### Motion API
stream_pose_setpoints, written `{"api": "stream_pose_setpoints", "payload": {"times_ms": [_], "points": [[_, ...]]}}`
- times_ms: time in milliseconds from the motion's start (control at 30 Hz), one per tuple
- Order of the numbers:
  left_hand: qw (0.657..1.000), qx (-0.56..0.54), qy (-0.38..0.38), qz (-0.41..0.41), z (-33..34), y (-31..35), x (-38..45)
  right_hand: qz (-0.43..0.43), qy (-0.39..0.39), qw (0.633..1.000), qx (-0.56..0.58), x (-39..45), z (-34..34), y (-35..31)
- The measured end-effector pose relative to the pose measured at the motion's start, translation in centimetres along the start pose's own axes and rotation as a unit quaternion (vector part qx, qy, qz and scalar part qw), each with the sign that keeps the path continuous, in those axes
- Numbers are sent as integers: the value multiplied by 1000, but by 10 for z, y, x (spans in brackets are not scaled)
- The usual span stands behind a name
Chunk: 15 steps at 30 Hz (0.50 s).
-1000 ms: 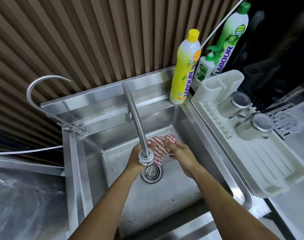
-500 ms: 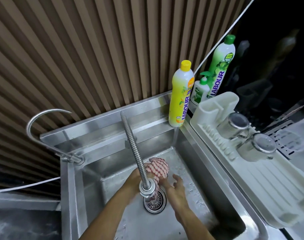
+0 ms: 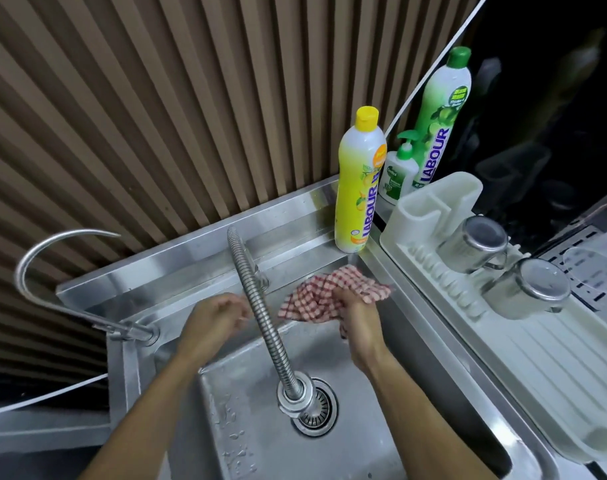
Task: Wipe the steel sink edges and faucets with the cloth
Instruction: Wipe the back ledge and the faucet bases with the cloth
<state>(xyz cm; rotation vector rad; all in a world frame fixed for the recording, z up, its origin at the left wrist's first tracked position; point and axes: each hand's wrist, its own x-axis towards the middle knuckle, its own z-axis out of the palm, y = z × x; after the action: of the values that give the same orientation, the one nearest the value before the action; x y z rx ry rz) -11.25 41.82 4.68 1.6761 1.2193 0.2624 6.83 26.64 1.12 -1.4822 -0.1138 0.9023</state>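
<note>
My right hand (image 3: 359, 317) grips a red-and-white checked cloth (image 3: 324, 291), lifted near the back right corner of the steel sink (image 3: 191, 268). One corner of the cloth lies over the sink's right rim. My left hand (image 3: 214, 317) hovers over the basin just left of the flexible ribbed faucet hose (image 3: 260, 313), fingers loosely curled, holding nothing. The hose runs from the back ledge down to its nozzle above the drain (image 3: 314, 408). A curved gooseneck faucet (image 3: 49, 258) rises from the sink's back left corner.
A yellow dish-soap bottle (image 3: 359, 188) stands on the back right ledge, with a small pump bottle (image 3: 399, 171) and a green bottle (image 3: 440, 123) behind it. A white drying rack (image 3: 537, 351) with two steel cups (image 3: 475, 242) lies along the right rim. Ribbed brown wall panels stand behind.
Both hands rose from the drain area toward the back of the sink. The right hand carried the cloth up and right; the left hand let go of it. The camera view shifted upward.
</note>
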Motion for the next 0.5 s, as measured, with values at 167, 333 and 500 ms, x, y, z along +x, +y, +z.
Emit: {"api": "stream_pose_setpoints", "payload": {"times_ms": [167, 333, 500], "points": [[911, 347, 46, 218, -41, -72, 27, -363, 32, 809, -460, 51, 44, 11], [799, 532, 29, 279, -47, -90, 65, -342, -42, 678, -649, 98, 73, 59], [732, 579, 23, 359, -55, -114, 95, -311, 7, 699, -644, 110, 74, 49]]}}
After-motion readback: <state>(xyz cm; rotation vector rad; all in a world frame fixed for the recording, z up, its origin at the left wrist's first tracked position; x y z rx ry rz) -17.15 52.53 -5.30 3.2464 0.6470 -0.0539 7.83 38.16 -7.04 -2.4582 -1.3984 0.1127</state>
